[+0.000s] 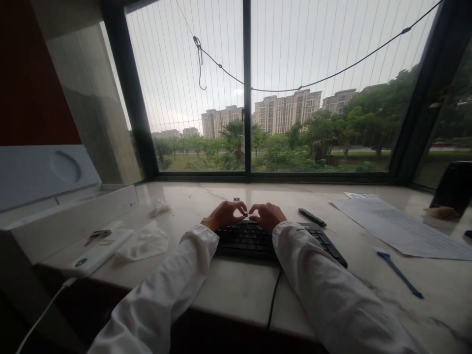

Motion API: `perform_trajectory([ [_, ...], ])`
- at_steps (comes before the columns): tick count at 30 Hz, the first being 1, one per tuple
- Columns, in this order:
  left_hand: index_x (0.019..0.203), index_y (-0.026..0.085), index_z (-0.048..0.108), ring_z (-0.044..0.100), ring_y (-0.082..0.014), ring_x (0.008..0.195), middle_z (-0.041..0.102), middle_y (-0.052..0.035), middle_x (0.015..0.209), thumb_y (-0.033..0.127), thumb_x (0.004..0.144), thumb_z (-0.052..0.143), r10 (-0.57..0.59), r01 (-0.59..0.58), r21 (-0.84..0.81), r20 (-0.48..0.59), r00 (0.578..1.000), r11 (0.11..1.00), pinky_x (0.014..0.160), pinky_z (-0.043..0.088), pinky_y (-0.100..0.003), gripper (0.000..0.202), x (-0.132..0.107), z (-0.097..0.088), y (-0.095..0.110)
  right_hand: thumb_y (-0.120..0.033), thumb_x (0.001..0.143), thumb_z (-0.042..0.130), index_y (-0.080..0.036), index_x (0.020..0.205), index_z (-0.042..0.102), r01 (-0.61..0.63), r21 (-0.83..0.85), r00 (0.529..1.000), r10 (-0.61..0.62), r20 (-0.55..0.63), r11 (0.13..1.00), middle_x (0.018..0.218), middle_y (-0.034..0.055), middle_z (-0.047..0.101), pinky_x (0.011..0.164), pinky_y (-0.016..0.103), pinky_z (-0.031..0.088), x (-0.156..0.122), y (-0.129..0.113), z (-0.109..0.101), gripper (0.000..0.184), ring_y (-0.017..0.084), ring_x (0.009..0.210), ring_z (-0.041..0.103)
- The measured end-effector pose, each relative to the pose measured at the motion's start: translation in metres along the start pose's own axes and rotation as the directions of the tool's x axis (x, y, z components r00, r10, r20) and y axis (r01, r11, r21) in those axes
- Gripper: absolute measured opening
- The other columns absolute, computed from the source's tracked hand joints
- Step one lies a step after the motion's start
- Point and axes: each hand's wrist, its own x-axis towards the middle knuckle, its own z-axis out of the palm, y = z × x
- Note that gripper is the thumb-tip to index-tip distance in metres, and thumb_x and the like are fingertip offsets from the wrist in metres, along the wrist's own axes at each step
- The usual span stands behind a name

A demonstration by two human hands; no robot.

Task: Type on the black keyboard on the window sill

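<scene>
- Black keyboard sits on the pale marble desk, right in front of the person, its cable dropping over the near edge.
- Both hands hover at the far edge of that keyboard: left hand and right hand, fingertips meeting in the middle.
- Between those fingertips there's a small dark piece, pinched from both sides; too small to say what it is.
- Left grip: fingers curled in, closed on the small piece. Right grip: same story, curled and closed on it from the other side.
- White sleeves cover both forearms down to the wrists.
- Just beyond the hands, a second tiny dark bit lies alone on the desk.
- Right of the keyboard, a black pen lies close by; further right, printed paper sheets, the print too fine to read.
- Near the right edge, a blue stick-like tool lies on bare marble.
- Left side: an open white box with its lid raised; what's inside is not visible from here.
- In front of the box, a white power bank with a white cable, and crumpled tissue beside it.
- No brand or label is legible anywhere.
</scene>
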Motion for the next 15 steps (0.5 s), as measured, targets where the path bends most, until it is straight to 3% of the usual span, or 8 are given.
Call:
perform_trajectory([
  [15, 0.097, 0.019, 0.060, 0.064, -0.0157, 0.085, 0.069, -0.0023, 0.091, 0.039, 0.080, 0.059, -0.031, 0.031, 0.020, 0.022, 0.999, 0.999, 0.075, 0.047, -0.024, 0.026, 0.0009, -0.0033, 0.0032, -0.047, 0.081, 0.054, -0.034, 0.102, 0.067, 0.046, -0.009, 0.999, -0.046, -0.025, 0.999, 0.075, 0.0006, 0.066, 0.072, 0.027, 0.039, 0.0010, -0.0010, -0.0016, 0.028, 0.017, 0.078, 0.060],
])
